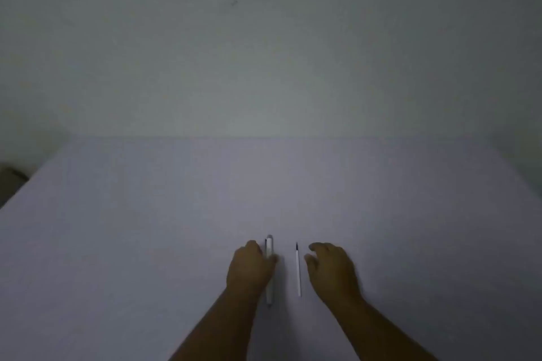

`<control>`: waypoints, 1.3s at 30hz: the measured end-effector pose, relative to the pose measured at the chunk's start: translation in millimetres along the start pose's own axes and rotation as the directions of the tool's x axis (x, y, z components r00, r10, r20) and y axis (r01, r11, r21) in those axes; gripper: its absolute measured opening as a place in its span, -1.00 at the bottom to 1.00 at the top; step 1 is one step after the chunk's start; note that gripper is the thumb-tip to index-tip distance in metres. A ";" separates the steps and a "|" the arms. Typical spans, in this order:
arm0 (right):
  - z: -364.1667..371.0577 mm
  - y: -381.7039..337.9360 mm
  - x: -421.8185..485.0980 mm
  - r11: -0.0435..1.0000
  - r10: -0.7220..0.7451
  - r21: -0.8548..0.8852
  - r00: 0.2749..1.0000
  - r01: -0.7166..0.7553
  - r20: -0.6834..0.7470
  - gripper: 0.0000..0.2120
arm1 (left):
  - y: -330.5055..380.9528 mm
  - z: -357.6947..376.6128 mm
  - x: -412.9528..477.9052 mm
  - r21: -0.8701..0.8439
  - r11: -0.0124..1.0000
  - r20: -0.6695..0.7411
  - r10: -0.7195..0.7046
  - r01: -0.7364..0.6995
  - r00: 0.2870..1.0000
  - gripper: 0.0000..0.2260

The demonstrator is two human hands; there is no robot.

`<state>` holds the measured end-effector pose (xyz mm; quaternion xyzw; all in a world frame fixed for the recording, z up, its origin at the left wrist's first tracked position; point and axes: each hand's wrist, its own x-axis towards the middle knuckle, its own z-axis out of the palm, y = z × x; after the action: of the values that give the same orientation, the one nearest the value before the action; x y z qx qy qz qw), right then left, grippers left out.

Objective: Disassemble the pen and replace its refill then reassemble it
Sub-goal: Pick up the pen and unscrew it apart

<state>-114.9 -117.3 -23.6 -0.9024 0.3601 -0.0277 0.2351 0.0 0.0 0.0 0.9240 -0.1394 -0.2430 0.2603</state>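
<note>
- The desk is a plain pale surface under dim light, meeting a bare wall at its far edge.
- The left hand lies palm down on the desk, its fingers closed over the pen with the thumb tip on the pen's right side — a light grasp around the barrel.
- The pen is white and lies lengthwise, pointing away from the person; its far end sticks out past the fingers and its near end shows beside the wrist.
- The refill — a thin white rod with a dark tip at its far end — lies on the desk just right of the pen, parallel to it and apart from it.
- The right hand hovers just right of the refill, fingers loosely curled and parted, holding nothing and not touching the refill.
</note>
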 end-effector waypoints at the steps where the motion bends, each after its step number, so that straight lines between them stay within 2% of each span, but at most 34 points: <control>1: 3.4 1.8 1.3 1.000 0.002 0.000 1.000 -0.002 -0.003 -0.67 | -1.6 4.7 -0.6 -0.006 1.000 0.038 -0.030 0.030 0.999 -0.67; 7: 10.1 2.3 6.3 1.000 -0.001 0.023 0.997 0.002 -0.075 -0.75 | -7.2 19.3 -0.5 -0.054 0.996 0.013 -0.066 0.066 0.998 -0.83; 10: 7.8 -6.1 9.0 0.981 0.026 0.193 0.995 -0.007 -0.100 -0.79 | -2.5 19.1 -3.2 -0.090 0.996 -0.016 0.000 -0.001 1.000 -0.84; 12: 4.2 -17.2 10.4 0.899 0.129 0.422 0.992 -0.114 -0.007 -0.80 | 3.8 19.4 -9.5 -0.082 0.994 -0.015 0.076 -0.077 0.997 -0.83; 14: -0.3 -26.2 13.1 0.783 0.216 0.573 0.969 -0.244 0.118 -0.84 | 10.1 19.5 -14.2 -0.085 0.986 -0.005 0.141 -0.141 0.990 -0.82; 17: -4.9 -31.2 17.9 0.687 0.285 0.649 0.943 -0.327 0.174 -0.86 | 16.7 19.6 -14.9 -0.041 0.974 0.003 0.223 -0.223 0.975 -0.82; 20: -14.4 -32.2 20.9 0.619 0.325 0.689 0.922 -0.377 0.211 -0.85 | 18.4 17.4 -16.6 0.029 0.960 0.084 0.275 -0.279 0.958 -0.79; 23: -30.5 -22.3 30.7 0.544 0.403 0.756 0.904 -0.364 0.146 -0.77 | 6.7 17.4 -20.0 0.080 0.955 0.142 0.272 -0.285 0.952 -0.80; 24: -36.1 -16.7 34.2 0.565 0.413 0.745 0.903 -0.356 0.118 -0.77 | 0.7 16.7 -20.8 0.080 0.959 0.140 0.258 -0.271 0.956 -0.81; 26: -42.5 -5.2 38.5 0.685 0.375 0.642 0.922 -0.345 0.096 -0.78 | -9.0 14.0 -20.8 0.069 0.968 0.111 0.234 -0.242 0.966 -0.82; 28: -38.4 -0.2 35.5 0.837 0.276 0.451 0.951 -0.310 0.141 -0.78 | -12.6 11.1 -19.8 0.057 0.973 0.073 0.221 -0.226 0.972 -0.81; 30: -25.2 1.2 28.9 0.916 0.234 0.289 0.955 -0.278 0.180 -0.82 | -10.4 9.3 -19.2 0.028 0.975 0.050 0.217 -0.219 0.975 -0.82; 34: -3.2 2.7 19.8 0.976 0.210 0.036 0.971 -0.216 0.115 -0.71 | -6.8 9.4 -21.1 -0.056 0.977 0.041 0.208 -0.206 0.977 -0.87; 39: 5.3 4.0 16.7 0.967 0.250 0.032 0.966 -0.253 0.069 -0.68 | -6.5 7.6 -24.9 -0.116 0.978 0.065 0.182 -0.174 0.981 -0.90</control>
<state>-103.9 -128.7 -32.1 -0.8448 0.4633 0.0241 0.2666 -24.1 11.8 0.1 0.8824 -0.2176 -0.2604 0.3259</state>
